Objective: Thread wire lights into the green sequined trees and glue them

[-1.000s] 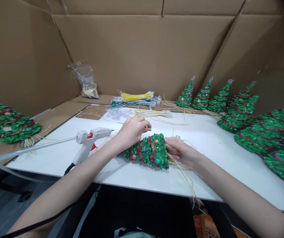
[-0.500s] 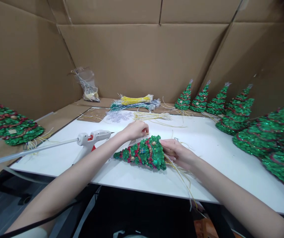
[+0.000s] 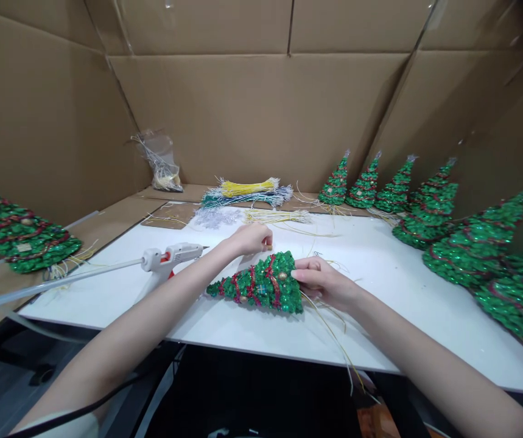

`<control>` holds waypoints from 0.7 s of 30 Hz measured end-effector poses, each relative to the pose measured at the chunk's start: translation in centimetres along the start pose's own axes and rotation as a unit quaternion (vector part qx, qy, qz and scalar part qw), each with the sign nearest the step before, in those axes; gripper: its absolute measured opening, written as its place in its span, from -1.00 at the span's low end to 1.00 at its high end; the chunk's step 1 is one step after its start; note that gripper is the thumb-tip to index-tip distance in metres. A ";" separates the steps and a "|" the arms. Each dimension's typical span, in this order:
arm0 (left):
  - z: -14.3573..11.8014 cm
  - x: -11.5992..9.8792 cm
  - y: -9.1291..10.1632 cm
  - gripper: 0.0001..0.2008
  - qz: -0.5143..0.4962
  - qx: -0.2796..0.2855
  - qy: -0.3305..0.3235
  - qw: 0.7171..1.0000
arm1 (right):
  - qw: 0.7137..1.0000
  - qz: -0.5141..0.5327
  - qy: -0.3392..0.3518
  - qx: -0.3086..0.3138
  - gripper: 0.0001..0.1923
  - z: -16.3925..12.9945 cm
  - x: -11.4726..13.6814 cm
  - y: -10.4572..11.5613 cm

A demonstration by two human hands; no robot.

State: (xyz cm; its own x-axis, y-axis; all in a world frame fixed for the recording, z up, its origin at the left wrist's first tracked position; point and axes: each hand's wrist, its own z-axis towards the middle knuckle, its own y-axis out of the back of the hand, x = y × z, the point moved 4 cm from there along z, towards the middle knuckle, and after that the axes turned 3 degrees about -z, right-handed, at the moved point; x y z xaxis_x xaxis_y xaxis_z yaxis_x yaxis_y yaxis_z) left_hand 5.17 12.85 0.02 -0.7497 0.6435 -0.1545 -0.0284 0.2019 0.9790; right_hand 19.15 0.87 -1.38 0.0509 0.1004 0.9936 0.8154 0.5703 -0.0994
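Observation:
A small green glittery Christmas tree (image 3: 261, 285) with red garland lies on its side on the white board (image 3: 407, 328), its tip toward the left. My right hand (image 3: 322, 281) grips the wide base end, thumb on top and the other fingers behind it. Yellow and white wires trail from that base under my right wrist. Just above the tree, my left hand (image 3: 252, 239) is closed in a pinch on a tiny tan piece (image 3: 268, 247), too small to make out. A white glue gun (image 3: 170, 255) with a clear glue stick lies left of my left forearm.
Several decorated trees (image 3: 430, 204) stand along the right side, and one more tree (image 3: 24, 228) is at the left. Wire bundles (image 3: 247, 190), clear plastic pieces (image 3: 218, 216) and a plastic bag (image 3: 163, 161) lie toward the back. Cardboard walls (image 3: 243, 115) enclose the table.
My right thumb has shifted further onto the tree's base, and the tree has turned slightly. My left hand keeps its pinch in nearly the same place. The view has tilted a little.

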 end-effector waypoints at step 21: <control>7.9 -1.8 1.2 -0.66 0.131 -0.084 -0.045 0.987 | 0.999 0.020 0.018 0.030 -0.59 0.5 -1.1 1.2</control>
State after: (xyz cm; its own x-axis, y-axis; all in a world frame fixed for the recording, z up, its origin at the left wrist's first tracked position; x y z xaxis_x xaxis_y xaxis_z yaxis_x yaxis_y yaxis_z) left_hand 11.70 17.78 0.45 -0.6837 0.7225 0.1027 0.0439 -0.0998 0.9940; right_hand 19.75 1.85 -2.61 0.1039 0.0956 0.9900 0.7758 0.6151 -0.1408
